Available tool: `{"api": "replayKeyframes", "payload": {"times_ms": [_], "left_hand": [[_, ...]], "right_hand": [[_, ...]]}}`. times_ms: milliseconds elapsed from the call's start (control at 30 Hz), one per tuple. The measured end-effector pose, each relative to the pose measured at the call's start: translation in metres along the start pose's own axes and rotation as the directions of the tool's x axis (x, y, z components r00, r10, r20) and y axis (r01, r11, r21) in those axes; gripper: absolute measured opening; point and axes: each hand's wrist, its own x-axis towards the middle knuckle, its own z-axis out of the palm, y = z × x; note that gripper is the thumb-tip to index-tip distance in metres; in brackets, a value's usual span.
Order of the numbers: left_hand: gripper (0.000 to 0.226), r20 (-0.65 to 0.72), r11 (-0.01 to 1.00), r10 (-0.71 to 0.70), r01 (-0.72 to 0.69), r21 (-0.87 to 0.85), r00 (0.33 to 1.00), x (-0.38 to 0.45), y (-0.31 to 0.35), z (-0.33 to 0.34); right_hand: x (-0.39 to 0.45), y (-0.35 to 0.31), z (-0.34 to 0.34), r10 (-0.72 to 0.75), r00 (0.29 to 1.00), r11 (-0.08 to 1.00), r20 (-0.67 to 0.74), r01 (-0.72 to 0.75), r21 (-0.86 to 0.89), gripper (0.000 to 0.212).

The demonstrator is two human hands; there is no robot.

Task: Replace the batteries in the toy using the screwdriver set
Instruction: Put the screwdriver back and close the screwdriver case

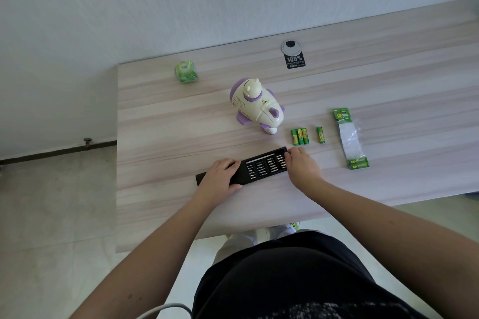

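Observation:
A black screwdriver set (264, 167) lies slantwise on the table, its tray of bits slid out to the right. My left hand (220, 176) grips the case's left part, thumb on the near edge. My right hand (303, 166) holds the tray's right end with curled fingers. Behind the set lies the cream and purple toy (256, 105) on its side. Three green batteries (300, 136) lie together to its right, and a single one (321, 134) lies a little apart from them.
A torn battery pack (351, 137) with batteries left at its near end lies at the right. A green tissue pack (185, 72) sits far left. A round cable grommet with a black label (293, 53) is at the back. The wooden table (160, 142) ends left of the case.

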Motion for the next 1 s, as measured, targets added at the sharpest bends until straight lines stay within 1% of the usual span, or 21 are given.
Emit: {"api": "replayKeyframes", "payload": {"times_ms": [133,300,400,567,733,800,833,900,967,1000], "left_hand": [[0.070,-0.013,1.000,-0.002,0.001,-0.018,1.000,0.003,0.006,0.000],[0.069,-0.028,0.999,-0.007,0.006,-0.038,1.000,0.007,0.012,0.001],[0.069,-0.024,0.998,-0.016,0.015,-0.062,1.000,0.008,0.017,0.003],[0.068,-0.029,0.997,-0.014,0.012,-0.082,0.999,0.011,0.020,0.004],[0.069,-0.030,0.997,0.013,-0.015,-0.071,0.999,0.015,0.023,0.002],[0.070,-0.073,0.998,0.037,-0.041,-0.048,0.997,0.012,0.019,0.003],[0.072,-0.114,0.998,0.018,-0.024,-0.056,0.993,0.010,0.016,0.004],[0.076,-0.193,0.981,-0.125,0.093,-0.169,0.973,0.004,0.015,0.002],[0.069,-0.246,0.913,-0.307,0.212,-0.349,0.919,-0.004,0.012,-0.003],[0.064,-0.251,0.866,-0.383,0.252,-0.431,0.889,-0.010,0.010,-0.007]], "right_hand": [[-0.002,0.001,0.000,0.007,1.000,1.000,-0.020,-0.008,-0.022,0.028],[0.001,0.004,0.003,0.025,0.999,0.999,0.032,-0.024,-0.025,0.023],[0.002,0.003,0.005,0.060,0.998,0.998,0.026,-0.061,0.022,0.021],[0.002,0.002,0.004,0.084,0.996,0.996,0.036,-0.085,0.017,0.022],[0.004,0.005,0.002,0.126,0.991,0.983,0.036,-0.130,0.133,0.027],[0.006,0.007,-0.001,0.158,0.987,0.964,0.039,-0.163,0.210,0.030],[0.007,0.009,-0.003,0.183,0.982,0.949,0.044,-0.188,0.252,0.031],[0.006,0.011,-0.005,0.224,0.973,0.922,0.058,-0.231,0.310,0.032],[0.003,0.012,-0.005,0.248,0.966,0.900,0.069,-0.257,0.351,0.034],[0.002,0.013,-0.004,0.257,0.964,0.889,0.073,-0.266,0.373,0.035]]}}
